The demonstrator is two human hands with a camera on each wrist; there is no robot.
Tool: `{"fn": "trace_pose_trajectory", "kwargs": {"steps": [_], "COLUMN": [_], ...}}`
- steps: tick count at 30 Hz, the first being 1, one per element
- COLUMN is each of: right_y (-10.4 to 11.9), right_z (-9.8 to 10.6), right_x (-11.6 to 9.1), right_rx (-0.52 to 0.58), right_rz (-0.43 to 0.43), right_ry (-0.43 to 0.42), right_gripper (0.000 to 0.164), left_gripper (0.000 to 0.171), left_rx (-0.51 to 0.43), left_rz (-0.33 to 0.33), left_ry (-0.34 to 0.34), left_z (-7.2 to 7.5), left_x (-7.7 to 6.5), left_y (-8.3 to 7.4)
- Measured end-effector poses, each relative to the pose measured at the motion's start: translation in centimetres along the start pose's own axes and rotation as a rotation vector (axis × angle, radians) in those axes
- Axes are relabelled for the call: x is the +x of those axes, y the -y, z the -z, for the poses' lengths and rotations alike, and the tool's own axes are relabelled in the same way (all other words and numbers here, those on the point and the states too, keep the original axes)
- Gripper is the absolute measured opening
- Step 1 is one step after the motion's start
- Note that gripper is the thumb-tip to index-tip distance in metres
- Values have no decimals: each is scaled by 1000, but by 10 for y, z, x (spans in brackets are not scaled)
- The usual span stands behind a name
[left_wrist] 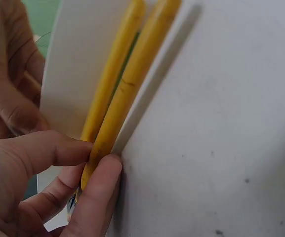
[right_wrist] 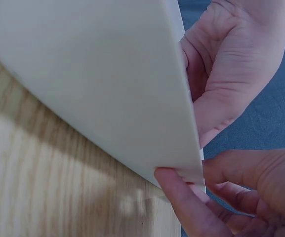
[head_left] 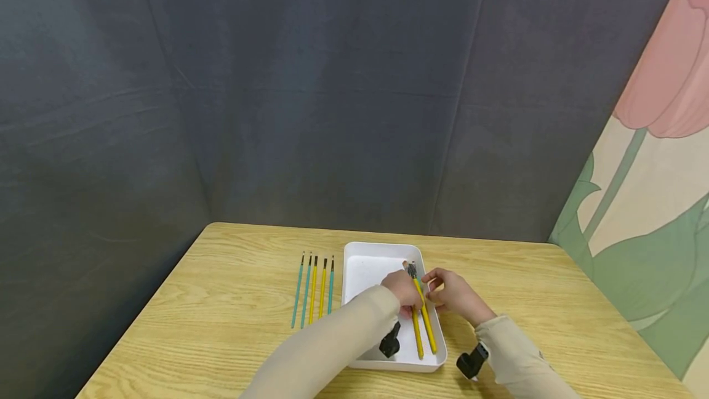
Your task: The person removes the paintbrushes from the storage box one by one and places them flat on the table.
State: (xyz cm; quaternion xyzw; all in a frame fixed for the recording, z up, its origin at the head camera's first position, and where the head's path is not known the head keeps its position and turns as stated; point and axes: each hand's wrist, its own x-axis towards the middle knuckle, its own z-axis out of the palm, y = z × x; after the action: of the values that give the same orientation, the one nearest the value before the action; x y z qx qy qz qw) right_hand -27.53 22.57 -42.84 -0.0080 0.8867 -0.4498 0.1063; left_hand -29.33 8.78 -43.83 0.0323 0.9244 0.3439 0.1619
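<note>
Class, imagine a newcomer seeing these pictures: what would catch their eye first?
Likely the large pink tulip at the head view's right edge, beside the dark curtain. Then the white tray on the table, where the left hand pinches a yellow-handled paintbrush. Left of the tray, five paintbrushes lie in a row.

No readable text, brand or number in any view. Yellow brush handle [left_wrist: 128, 76]: dark marks, left wrist view, not legible as characters. Right sleeve [head_left: 515, 353]: small dark mark, head view, too small to read.
</note>
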Motion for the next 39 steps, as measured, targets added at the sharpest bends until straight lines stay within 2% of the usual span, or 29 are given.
{"fn": "trace_pose_trajectory", "kwargs": {"steps": [7,13,16,20,27,34,39], "right_y": [1,1,2,3,3,3,3], "right_z": [0,0,0,0,0,-1,-1], "right_x": [1,2,2,2,2,3,3], "right_rx": [-10,-18,-12,-8,-17,-29,-32], "right_rz": [-19,-23,-27,-30,-29,-62,-54], "right_ry": [0,1,4,6,8,-3,-2], "right_gripper": [29,29,29,28,29,29,27], "left_gripper": [16,14,14,12,21,15,16], "left_rx": [-168,-350,-432,-479,-613,-638,-647], "left_rz": [34,1,-13,-30,-53,-85,-102], "left_ry": [56,91,109,114,165,152,149], "left_z": [0,3,11,25,49,74,90], "left_x": [14,19,14,3,-12,-22,-31], "left_y": [11,21,21,17,13,15,22]}}
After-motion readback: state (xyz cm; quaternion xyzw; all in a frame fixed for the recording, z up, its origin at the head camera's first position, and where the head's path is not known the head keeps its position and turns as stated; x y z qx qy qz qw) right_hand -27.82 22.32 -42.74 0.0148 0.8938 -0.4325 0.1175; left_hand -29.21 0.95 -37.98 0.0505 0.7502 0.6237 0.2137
